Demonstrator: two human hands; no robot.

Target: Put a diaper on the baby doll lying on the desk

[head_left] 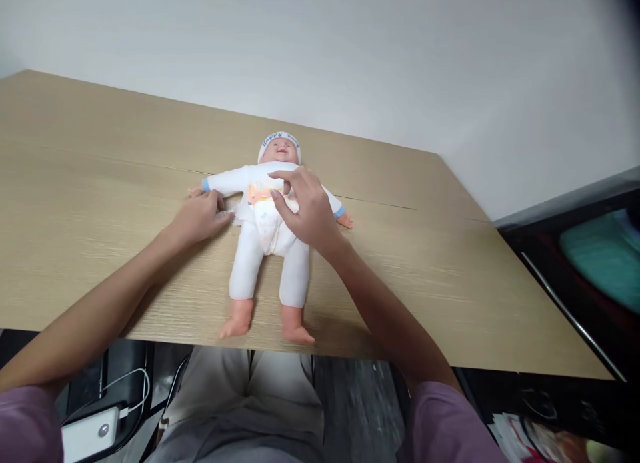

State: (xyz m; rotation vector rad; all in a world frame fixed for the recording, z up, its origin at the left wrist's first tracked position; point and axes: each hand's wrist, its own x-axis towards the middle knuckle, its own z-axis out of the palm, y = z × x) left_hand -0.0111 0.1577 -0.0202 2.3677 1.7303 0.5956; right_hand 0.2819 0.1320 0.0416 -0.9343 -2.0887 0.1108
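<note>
One baby doll (249,249) lying mid-frame on the wood-grain bench (450,269). Left grip (197,216) looks pinched on the thin, crinkly side flap (241,215) of the diaper (269,224), so too hard a tug could rip it. Right grip (311,206) hangs loose, thumb and fingers apart. Feet (237,319) look smooth, kinda rubbery.

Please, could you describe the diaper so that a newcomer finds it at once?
On the light-brown table lies a doll in a white outfit. The diaper covers its hips, partly behind the person's right hand. Orange print near its top sets it apart from the white outfit.
</note>
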